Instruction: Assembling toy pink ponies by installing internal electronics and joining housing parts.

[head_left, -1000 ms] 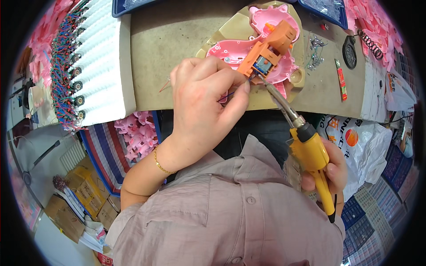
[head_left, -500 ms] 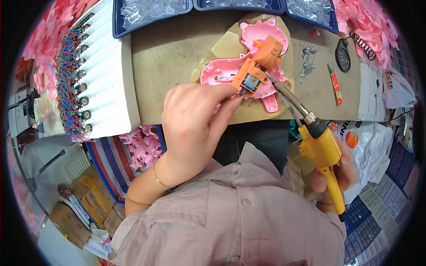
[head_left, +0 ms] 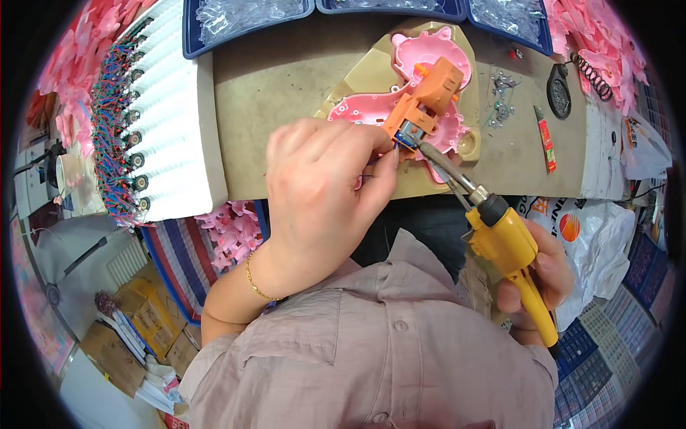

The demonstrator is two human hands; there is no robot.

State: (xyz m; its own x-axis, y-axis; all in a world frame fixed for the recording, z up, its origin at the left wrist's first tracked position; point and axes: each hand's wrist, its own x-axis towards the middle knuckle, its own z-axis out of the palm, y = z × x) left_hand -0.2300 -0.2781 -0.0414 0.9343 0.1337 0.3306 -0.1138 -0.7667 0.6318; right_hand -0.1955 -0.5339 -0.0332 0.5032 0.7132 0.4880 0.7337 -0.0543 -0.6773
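My left hand (head_left: 325, 171) is closed in a pinch on a thin dark-blue wire (head_left: 396, 145) at the near end of an orange plastic mechanism (head_left: 437, 84). A small metal motor (head_left: 409, 133) shows inside that mechanism. My right hand (head_left: 549, 268) is wrapped round a yellow soldering gun (head_left: 506, 243), whose metal tip reaches the motor's end, close to my left fingertips. Under the mechanism lies an open pink toy shell half (head_left: 366, 107) with a rounded, eared end, set in a tan moulded holder (head_left: 364, 70). My left fingers hide part of the shell.
Blue trays (head_left: 314, 16) of clear plastic parts line the far edge. White foam (head_left: 179, 121) at left carries a row of motors with coloured wires (head_left: 114, 143). On the right lie wire scraps (head_left: 502, 96), a red cutter knife (head_left: 545, 139) and a black oval stand (head_left: 559, 91) with a coil.
The soldering gun has moved left, and its tip has come onto the motor's end. My left hand has shifted slightly to the right, still pinching.
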